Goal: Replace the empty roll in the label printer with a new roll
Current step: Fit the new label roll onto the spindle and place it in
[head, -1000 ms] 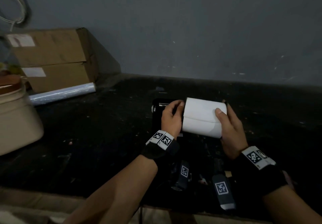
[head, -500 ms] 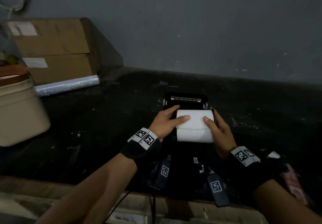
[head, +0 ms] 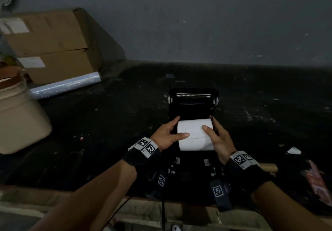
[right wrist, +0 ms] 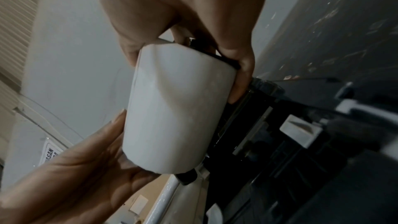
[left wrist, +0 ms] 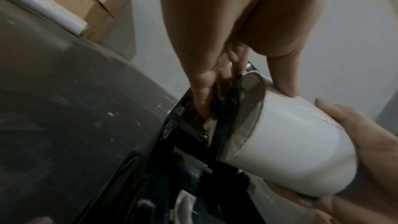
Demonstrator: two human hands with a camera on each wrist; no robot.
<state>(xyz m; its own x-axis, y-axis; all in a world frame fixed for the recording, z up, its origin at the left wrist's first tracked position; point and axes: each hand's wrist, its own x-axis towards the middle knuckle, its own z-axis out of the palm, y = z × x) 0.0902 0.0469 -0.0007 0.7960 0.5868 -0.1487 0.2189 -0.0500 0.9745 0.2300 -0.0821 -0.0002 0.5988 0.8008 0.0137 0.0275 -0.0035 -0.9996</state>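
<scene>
Now both hands (head: 167, 135) grip smooth white roll (head: 195, 137) (cyl.).

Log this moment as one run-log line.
step: seating roll | printer: lid open | left hand: grips roll | right hand: grips roll

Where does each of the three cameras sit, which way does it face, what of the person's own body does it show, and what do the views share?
Head: worn on the head, looking forward and down at the label printer; shows both forearms, left hand and right hand.
Left wrist: looks along the left hand at the new roll.
Right wrist: looks along the right hand at the same roll, with the left hand's fingers below.
Shared: all three show the white roll held by both hands over the open printer.
</scene>
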